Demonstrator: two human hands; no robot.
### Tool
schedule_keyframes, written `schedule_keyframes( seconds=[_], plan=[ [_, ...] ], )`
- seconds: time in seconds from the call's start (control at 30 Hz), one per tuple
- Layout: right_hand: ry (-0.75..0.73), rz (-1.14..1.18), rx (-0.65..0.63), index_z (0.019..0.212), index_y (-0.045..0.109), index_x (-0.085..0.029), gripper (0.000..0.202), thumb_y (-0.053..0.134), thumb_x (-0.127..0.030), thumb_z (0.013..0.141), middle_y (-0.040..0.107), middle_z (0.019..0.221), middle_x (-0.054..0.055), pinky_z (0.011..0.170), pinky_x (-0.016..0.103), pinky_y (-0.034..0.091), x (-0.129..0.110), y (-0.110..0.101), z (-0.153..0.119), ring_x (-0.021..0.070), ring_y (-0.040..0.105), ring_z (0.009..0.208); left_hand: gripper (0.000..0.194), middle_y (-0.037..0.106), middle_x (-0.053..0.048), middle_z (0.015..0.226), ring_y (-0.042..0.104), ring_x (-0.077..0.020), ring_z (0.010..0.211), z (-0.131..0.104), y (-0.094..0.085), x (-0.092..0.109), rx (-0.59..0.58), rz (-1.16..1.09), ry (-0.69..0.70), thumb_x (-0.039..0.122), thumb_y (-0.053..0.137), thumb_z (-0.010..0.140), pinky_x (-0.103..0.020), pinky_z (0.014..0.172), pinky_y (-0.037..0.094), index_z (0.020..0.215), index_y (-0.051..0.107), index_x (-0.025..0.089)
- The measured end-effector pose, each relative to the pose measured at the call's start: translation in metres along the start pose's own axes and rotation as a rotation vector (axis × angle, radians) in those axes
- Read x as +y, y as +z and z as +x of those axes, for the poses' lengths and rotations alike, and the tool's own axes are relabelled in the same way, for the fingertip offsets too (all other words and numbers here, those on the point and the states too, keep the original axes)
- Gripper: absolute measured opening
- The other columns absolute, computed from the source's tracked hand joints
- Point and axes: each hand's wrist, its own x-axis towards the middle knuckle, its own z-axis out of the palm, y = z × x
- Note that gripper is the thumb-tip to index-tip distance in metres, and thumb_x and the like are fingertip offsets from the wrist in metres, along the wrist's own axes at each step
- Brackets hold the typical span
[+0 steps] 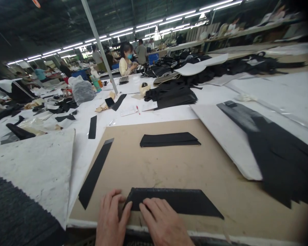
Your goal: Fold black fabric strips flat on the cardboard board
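A black fabric piece with slanted ends (182,201) lies flat near the front edge of a tan board (154,164). At its left end is my left hand (111,215), thumb touching the fabric and fingers apart from it, resting at the tip. My right hand (161,218) lies on the lower left part of the same piece, its fingers stretched out over the fabric. Farther back on the board sits a small stack of black strips (169,139). Along the board's left side a long black strip (96,174) lies at a slant.
On the right, black fabric pieces (279,153) rest over a white board (228,140). A whitish board with dark fabric (51,164) is at the left. Black cut pieces (177,97), a phone (109,102) and a red pen (138,109) lie behind. A masked person (125,65) works beyond.
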Motion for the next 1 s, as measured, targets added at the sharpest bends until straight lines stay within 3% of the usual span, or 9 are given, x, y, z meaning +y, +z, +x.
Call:
schedule_keyframes(
  seconds=[0.1, 0.33, 0.43, 0.53, 0.63, 0.8, 1.0],
  plan=[
    [0.016, -0.017, -0.022, 0.109, 0.068, -0.015, 0.03, 0.04, -0.02, 0.099, 0.071, 0.105, 0.007, 0.083, 0.038, 0.043, -0.004, 0.01, 0.002, 0.0244, 0.059, 0.09, 0.021, 0.06, -0.01, 0.121, 0.058, -0.0302, 0.114, 0.003, 0.005, 0.007, -0.019, -0.011, -0.009, 0.045, 0.059, 0.095, -0.053, 0.095, 0.053, 0.096, 0.063, 0.024],
    [0.069, 0.052, -0.089, 0.116, 0.066, -0.018, 0.028, 0.047, -0.027, 0.097, 0.068, 0.112, 0.005, 0.088, 0.037, 0.039, 0.001, 0.009, -0.004, 0.025, 0.056, 0.095, 0.018, 0.062, -0.009, 0.115, 0.059, -0.0272, 0.113, 0.008, 0.003, 0.017, -0.093, -0.15, -0.081, 0.04, 0.056, 0.095, -0.047, 0.097, 0.051, 0.088, 0.057, 0.024],
    [0.087, 0.078, -0.087, 0.115, 0.066, -0.018, 0.028, 0.048, -0.029, 0.098, 0.068, 0.112, 0.005, 0.088, 0.038, 0.039, 0.002, 0.009, -0.006, 0.0249, 0.055, 0.095, 0.019, 0.066, -0.006, 0.107, 0.063, -0.0239, 0.101, 0.01, -0.001, 0.022, -0.128, -0.225, -0.15, 0.042, 0.058, 0.094, -0.04, 0.089, 0.053, 0.088, 0.055, 0.024],
    [0.097, 0.104, -0.108, 0.116, 0.065, -0.019, 0.026, 0.05, -0.029, 0.096, 0.068, 0.111, 0.005, 0.087, 0.037, 0.039, 0.002, 0.008, -0.006, 0.0244, 0.055, 0.095, 0.024, 0.068, -0.003, 0.092, 0.066, -0.0213, 0.083, 0.012, -0.005, 0.025, -0.159, -0.267, -0.28, 0.047, 0.062, 0.091, -0.035, 0.077, 0.055, 0.093, 0.057, 0.023],
    [0.107, 0.119, -0.151, 0.117, 0.064, -0.02, 0.026, 0.055, -0.028, 0.095, 0.067, 0.113, 0.004, 0.087, 0.036, 0.039, 0.003, 0.007, -0.006, 0.0237, 0.054, 0.095, 0.034, 0.07, -0.002, 0.09, 0.068, -0.0201, 0.08, 0.013, -0.007, 0.024, -0.133, -0.325, -0.329, 0.049, 0.063, 0.091, -0.033, 0.075, 0.057, 0.11, 0.058, 0.022],
    [0.117, 0.114, -0.159, 0.118, 0.064, -0.02, 0.026, 0.057, -0.031, 0.095, 0.067, 0.114, 0.003, 0.09, 0.036, 0.038, 0.003, 0.007, -0.006, 0.0237, 0.054, 0.097, 0.034, 0.072, -0.002, 0.099, 0.07, -0.0172, 0.083, 0.006, 0.0, 0.017, -0.013, -0.193, -0.094, 0.042, 0.058, 0.097, -0.029, 0.075, 0.059, 0.125, 0.055, 0.023],
    [0.12, 0.103, -0.177, 0.118, 0.064, -0.021, 0.027, 0.06, -0.033, 0.094, 0.066, 0.115, 0.003, 0.091, 0.036, 0.037, 0.001, 0.004, -0.006, 0.0234, 0.054, 0.097, 0.027, 0.074, -0.006, 0.11, 0.07, -0.0191, 0.097, -0.002, 0.007, 0.013, 0.142, 0.179, 0.456, 0.018, 0.046, 0.102, -0.029, 0.088, 0.055, 0.127, 0.058, 0.016]
  ],
)
